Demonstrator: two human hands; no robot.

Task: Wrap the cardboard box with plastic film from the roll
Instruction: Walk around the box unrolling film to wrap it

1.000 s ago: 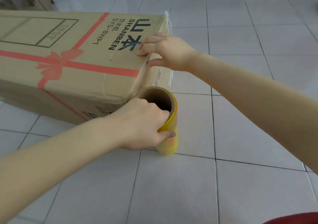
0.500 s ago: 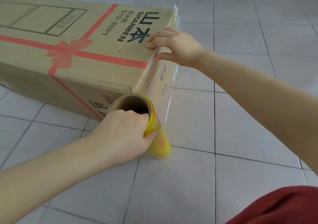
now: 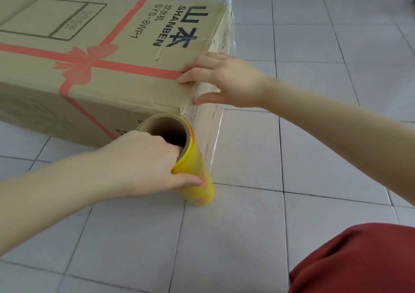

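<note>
While the left hand [image 3: 143, 164] clamps the roll [image 3: 197, 180], fingers hooked in its core, it stands on the floor [image 3: 247, 225] by the box [image 3: 101, 79] corner, so the film [image 3: 211, 139] pulls taut. Beyond, the right hand [image 3: 226, 79] lies straight-fingered over the top edge, likely pinning film.

**Cardboard box [image 3: 101, 85]:** cut off by the left edge of the view; its far end is not seen. Print on its near side is hidden behind the roll [image 3: 195, 160] and the left hand [image 3: 143, 160].

**Left hand:** its fingertips are concealed inside the roll's core.

**End face of the box:** the small print under the plastic film [image 3: 211, 139] is too blurred to be read and is partly covered by the right hand [image 3: 229, 79].

**Roll:** the orange markings are illegible.

**Cut off at the edges of the view:** both forearms and a red garment [image 3: 359, 263].
</note>
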